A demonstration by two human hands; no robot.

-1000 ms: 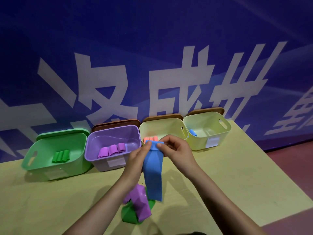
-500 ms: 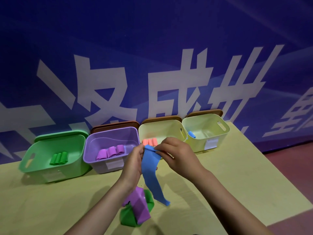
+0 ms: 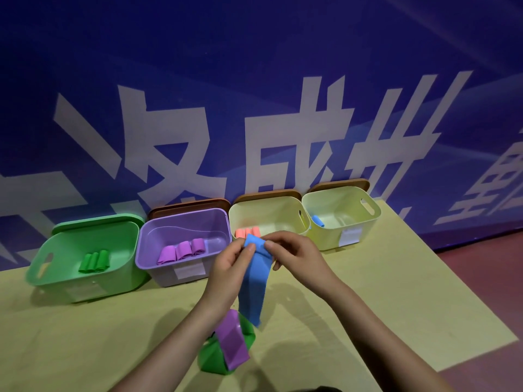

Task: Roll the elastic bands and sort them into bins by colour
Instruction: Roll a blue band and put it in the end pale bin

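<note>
Both forearms are reaching in from the bottom edge, converging mid-frame. The left hand [image 3: 230, 263] is pinching the top end of the blue band [image 3: 254, 281] with thumb and curled fingers, back of hand facing the camera. The right hand [image 3: 294, 257] is pinching the same end from the other side, fingers curled, thumb on top. Hands are almost touching, raised above the worktop

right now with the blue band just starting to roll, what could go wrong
1. Both hands, left hand and right hand, pinch only the top of the blue band; its long tail hangs free, so the roll may come out loose or crooked.
2. The tail's end hangs close to the purple band and green band on the table and could drag them.
3. Two pale yellow bins look alike; only the far right bin holds a blue roll.
</note>
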